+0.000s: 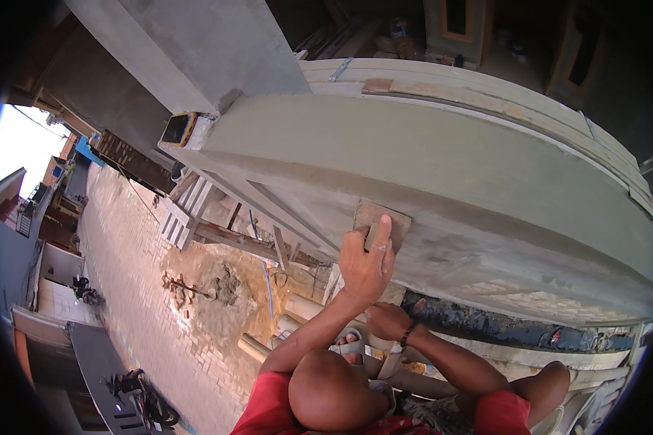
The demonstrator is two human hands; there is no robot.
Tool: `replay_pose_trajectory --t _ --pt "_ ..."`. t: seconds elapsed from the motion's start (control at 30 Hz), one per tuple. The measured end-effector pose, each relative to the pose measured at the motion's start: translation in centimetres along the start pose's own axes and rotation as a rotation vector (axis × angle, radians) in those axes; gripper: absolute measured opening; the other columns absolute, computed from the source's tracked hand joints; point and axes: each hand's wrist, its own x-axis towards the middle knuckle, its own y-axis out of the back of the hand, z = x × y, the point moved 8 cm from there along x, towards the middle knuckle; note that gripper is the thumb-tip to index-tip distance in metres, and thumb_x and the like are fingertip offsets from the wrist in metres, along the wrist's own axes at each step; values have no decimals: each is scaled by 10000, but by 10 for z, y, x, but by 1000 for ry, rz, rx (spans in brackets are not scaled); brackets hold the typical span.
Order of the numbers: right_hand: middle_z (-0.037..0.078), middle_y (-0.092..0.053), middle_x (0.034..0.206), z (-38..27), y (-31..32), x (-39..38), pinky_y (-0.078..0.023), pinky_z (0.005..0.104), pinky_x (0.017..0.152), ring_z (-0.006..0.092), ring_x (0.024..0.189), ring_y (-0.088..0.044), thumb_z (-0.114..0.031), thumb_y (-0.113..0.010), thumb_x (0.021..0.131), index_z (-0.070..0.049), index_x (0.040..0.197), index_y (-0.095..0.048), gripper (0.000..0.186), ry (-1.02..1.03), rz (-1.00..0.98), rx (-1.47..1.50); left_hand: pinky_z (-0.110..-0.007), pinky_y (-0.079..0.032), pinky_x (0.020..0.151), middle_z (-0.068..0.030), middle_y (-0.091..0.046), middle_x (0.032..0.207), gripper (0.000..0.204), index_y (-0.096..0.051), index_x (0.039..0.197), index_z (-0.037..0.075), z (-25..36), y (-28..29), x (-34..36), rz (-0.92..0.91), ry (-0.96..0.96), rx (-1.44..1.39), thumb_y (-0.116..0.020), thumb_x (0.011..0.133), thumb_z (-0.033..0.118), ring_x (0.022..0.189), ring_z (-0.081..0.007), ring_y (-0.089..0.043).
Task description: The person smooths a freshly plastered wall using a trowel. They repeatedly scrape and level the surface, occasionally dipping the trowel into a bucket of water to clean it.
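My left hand (366, 270) grips a small square plastering float (388, 221), its index finger stretched over the back. The float lies against the upper part of the grey plastered side face (442, 250) of a long beam, just below its edge. Above that edge runs the beam's smooth, damp-looking top face (413, 141). Lower down and slightly right, my right hand (389, 321) is closed, with a dark bracelet (409, 333) at the wrist. Whatever it may hold is hidden from view.
A phone-like device (178, 130) rests on the beam's left end, beside a grey column (196, 51). Below are bamboo poles (305, 307), my sandalled foot (350, 344) and a black-coated trough (479, 319). A mortar heap (227, 284) lies on the paved street, where a motorbike (144, 399) stands.
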Motion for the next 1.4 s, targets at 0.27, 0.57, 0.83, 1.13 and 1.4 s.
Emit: replay_pose_trajectory --t 0.27,0.57,0.83,1.13,1.4 --pt "255 -666 1054 7 -8 4 -492 517 885 419 994 -646 -155 -483 879 -77 1272 -565 409 40 42 -46 -391 -471 657 -220 -519 984 714 -502 1431 109 33 15 51 88 -89 -2 -710 757 -2 831 -333 -548" --pt "256 -664 1056 3 -2 3 -487 519 892 421 1006 -642 -147 -471 888 -15 1206 -578 361 -27 -20 -58 -396 -470 660 -219 -525 1001 733 -483 1452 131 19 14 27 75 -19 -36 -710 767 3 835 -341 -543" --pt "244 -660 1052 6 -15 3 -484 511 891 406 1016 -636 -162 -473 894 -34 1152 -604 316 26 30 -58 -404 -462 679 -223 -530 1021 768 -441 1477 148 -3 -10 -4 36 -9 23 -673 760 2 830 -338 -535" --pt "250 -661 1077 20 -22 8 -482 512 899 420 1017 -633 -152 -503 877 -41 1150 -611 314 23 18 -67 -399 -466 689 -222 -504 1027 647 -474 1430 43 -7 54 46 157 54 -18 -667 814 -5 866 -320 -529" --pt "252 -667 1081 35 -31 15 -495 503 895 411 1019 -641 -122 -461 878 -41 1100 -644 299 58 44 -80 -382 -463 637 -170 -528 923 733 -519 1424 132 22 -10 10 15 -24 2 -703 733 -33 778 -315 -525"
